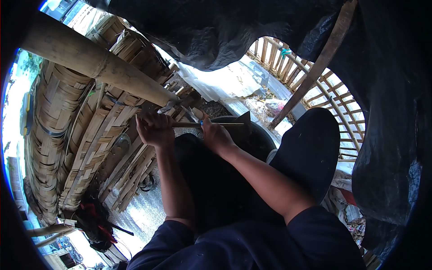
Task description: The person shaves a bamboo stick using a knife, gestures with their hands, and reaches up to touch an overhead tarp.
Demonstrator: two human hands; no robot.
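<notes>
Near the middle of the head view, a thin wooden stick (186, 124) lies level across both hands. My left hand (155, 129) is closed round its left part. My right hand (217, 135) is closed beside it, with the stick running past its fingers to the right. From the top of my right hand a short pale handle (197, 113) sticks out, and what it belongs to is partly hidden by the fingers. A dark round container (263, 140) sits behind my right hand, above my knees.
A thick bamboo pole (101, 63) slants down from the upper left to just above my hands. Woven bamboo rolls (60, 139) stand at the left, with loose bamboo strips (135, 175) below. Black sheeting (387, 135) hangs at the right. A slatted bamboo frame (333, 96) is behind it.
</notes>
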